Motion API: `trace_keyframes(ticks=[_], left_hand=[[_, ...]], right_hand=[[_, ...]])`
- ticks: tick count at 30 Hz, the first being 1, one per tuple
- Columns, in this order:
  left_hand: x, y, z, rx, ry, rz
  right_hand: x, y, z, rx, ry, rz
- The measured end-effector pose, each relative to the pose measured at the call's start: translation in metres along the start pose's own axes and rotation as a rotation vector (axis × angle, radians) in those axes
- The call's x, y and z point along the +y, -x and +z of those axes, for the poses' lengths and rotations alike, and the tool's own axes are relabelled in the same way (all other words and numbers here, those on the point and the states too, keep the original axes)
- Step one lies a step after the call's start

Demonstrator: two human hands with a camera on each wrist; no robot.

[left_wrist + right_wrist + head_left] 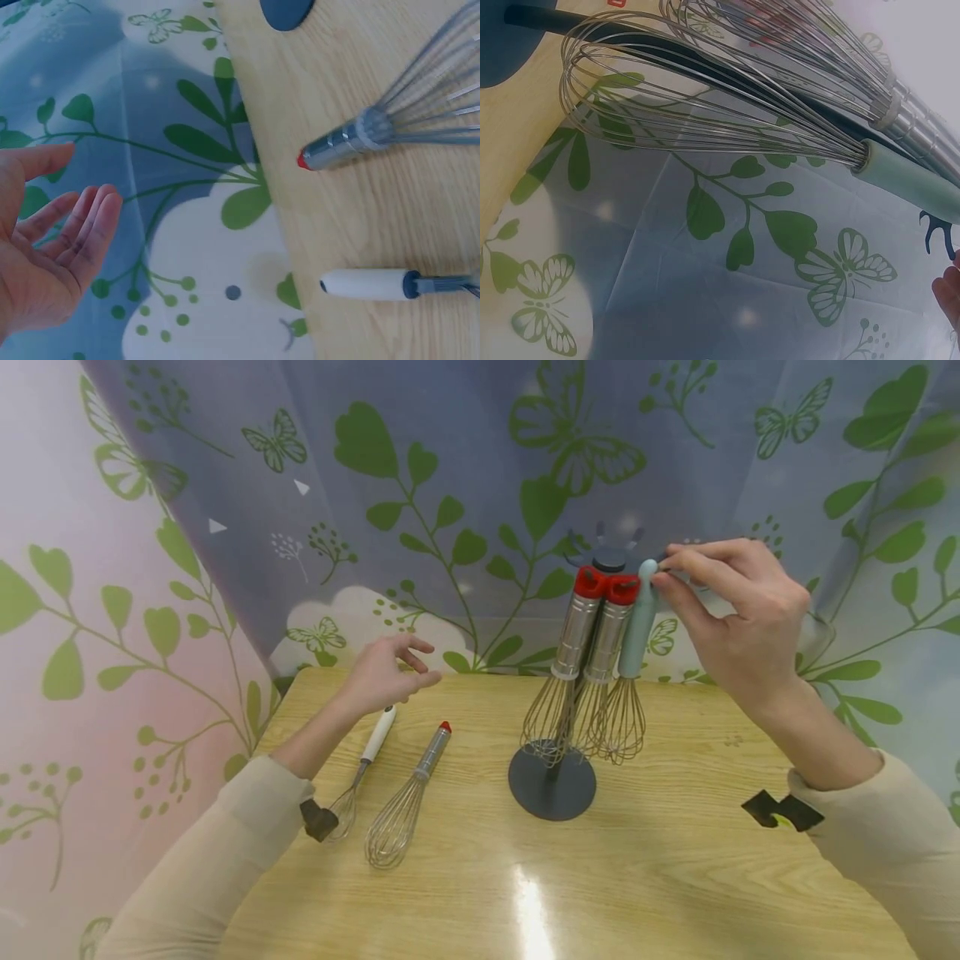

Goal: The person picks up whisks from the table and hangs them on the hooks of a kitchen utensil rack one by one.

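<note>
Two steel whisks, one with a red-topped handle and another with a red-topped handle, hang by their ends from a dark hook stand. Beside them on the right hangs a whisk with a pale green handle; in the right wrist view its wire loops point left. My right hand pinches the top end of this pale green whisk, right at a stand hook. My left hand holds nothing; its fingers are loosely bent above the table's back edge.
On the wooden table at left lie a white-handled whisk and a steel whisk with a red tip. A printed curtain with leaves and butterflies hangs right behind the table.
</note>
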State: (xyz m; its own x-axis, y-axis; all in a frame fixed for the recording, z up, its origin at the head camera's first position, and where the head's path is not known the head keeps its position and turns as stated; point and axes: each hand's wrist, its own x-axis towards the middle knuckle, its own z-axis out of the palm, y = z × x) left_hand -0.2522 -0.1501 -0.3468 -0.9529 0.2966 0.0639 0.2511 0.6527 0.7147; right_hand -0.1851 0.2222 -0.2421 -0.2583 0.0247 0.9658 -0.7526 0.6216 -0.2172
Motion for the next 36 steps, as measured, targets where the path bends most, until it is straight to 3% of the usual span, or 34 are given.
trace_keyframes(ticks=[19,26,36], left_hand=[[-0.040,-0.005,0.020,-0.073,-0.013,-0.079],[-0.055,-0.004,0.030,-0.106,0.020,-0.103],[-0.064,-0.003,0.042,-0.153,0.053,-0.176]], right_hand=[[0.001,0.001,-0.001,-0.009,0.012,-0.004],[0.001,0.001,-0.001,-0.013,0.010,-0.004],[0.001,0.000,-0.001,-0.013,-0.001,-0.009]])
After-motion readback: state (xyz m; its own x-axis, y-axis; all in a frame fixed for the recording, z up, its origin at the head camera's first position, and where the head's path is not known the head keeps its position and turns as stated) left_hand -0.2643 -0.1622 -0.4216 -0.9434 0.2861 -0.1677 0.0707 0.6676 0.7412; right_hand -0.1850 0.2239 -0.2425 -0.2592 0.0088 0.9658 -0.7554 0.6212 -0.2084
